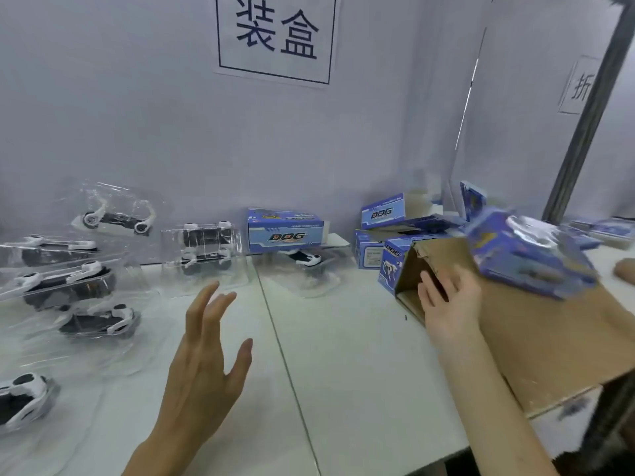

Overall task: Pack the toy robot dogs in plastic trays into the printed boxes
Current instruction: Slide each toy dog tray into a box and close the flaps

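Several black-and-white toy robot dogs in clear plastic trays lie on the left of the white table; one tray stands near the middle. A blue printed box marked DOG sits at the back wall on top of another trayed dog. More blue boxes are stacked to its right. My left hand hovers open above the table, fingers spread. My right hand rests on the open end of a brown cardboard carton, fingers curled on its edge. A blurred blue box is above the carton.
The white table has a seam down its middle, and its front edge runs at the lower right. A grey partition with a printed sign stands behind. Another person's hand shows at the far right.
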